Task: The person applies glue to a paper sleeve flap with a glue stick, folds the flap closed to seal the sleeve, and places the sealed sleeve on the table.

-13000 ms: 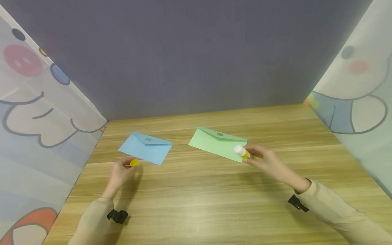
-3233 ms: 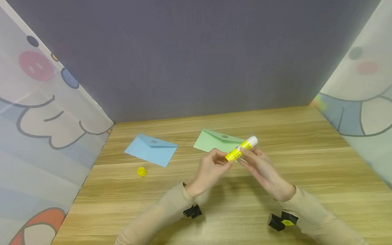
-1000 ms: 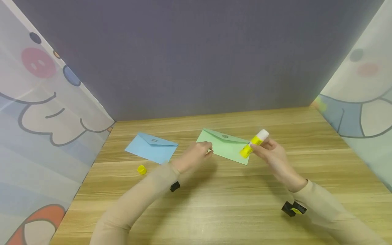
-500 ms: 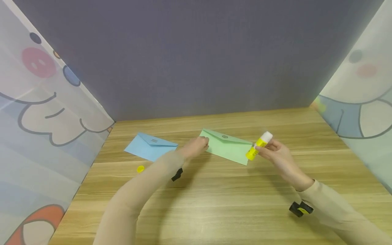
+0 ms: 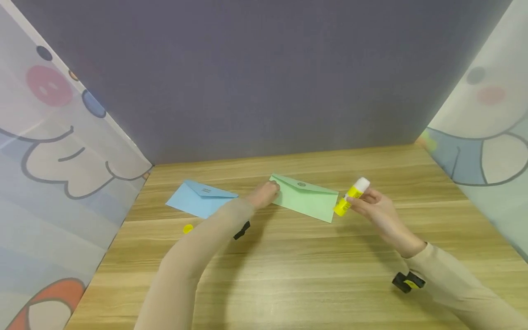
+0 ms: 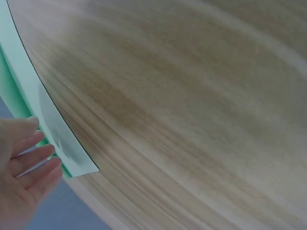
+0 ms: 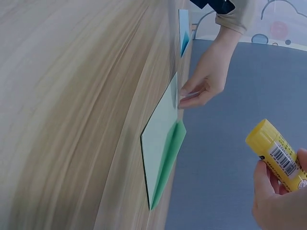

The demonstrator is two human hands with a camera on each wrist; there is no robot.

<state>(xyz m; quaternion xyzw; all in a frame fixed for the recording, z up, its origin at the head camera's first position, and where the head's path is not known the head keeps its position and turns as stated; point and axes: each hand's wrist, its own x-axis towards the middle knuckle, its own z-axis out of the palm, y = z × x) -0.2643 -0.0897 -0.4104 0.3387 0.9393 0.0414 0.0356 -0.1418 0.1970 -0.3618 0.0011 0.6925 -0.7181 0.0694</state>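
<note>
My right hand [image 5: 379,213] grips a yellow glue stick [image 5: 349,198] by its middle, raised just right of the green envelope. Its white end points up and away, and in the right wrist view its yellow uncapped end [image 7: 259,134] shows. The green envelope [image 5: 307,204] lies flap side up on the table, the flap standing slightly raised. At the envelope's left end is my left hand [image 5: 264,195], fingertips right at the edge. In the left wrist view its fingers [image 6: 36,160] are loosely bent and overlap the green paper.
A blue envelope [image 5: 198,204] lies to the left, partly behind the left sleeve [image 5: 198,247]. The yellow cap [image 5: 188,228] sits on the wooden table [image 5: 297,275] near it. A dark panel [image 5: 264,82] stands at the back, with cartoon-printed sheets [image 5: 53,183] along the sides.
Both hands were at the glue stick 3.2 seconds ago; the left has since moved left to the green envelope's end. The right hand has shifted right with the glue stick. The cap was set down earlier.
</note>
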